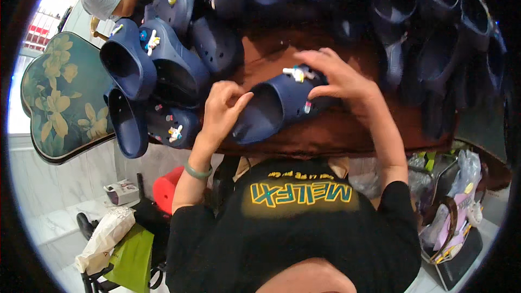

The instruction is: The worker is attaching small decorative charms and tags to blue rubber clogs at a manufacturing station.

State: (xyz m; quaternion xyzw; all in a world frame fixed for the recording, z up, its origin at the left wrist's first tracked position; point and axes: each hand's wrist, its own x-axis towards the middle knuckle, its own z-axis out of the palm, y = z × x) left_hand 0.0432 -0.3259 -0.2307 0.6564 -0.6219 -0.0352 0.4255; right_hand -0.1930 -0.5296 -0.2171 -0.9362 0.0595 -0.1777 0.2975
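Near the front edge of the brown counter (347,130) lies a navy clog (277,108), its heel opening gripped by the left hand (222,111) for steadiness, while the right hand (339,78) closes its fingers over the toe beside a white charm (297,74).

Both bare forearms rose from the lower edge, elbows bent and set apart at the sides of the black-shirted torso. The left hand (221,113) was raised with its wrist bent, the fingers (234,96) curled inward and the thumb stretched toward the right. The right hand (337,78) lay palm down, its fingers spread and arched, pointing left.
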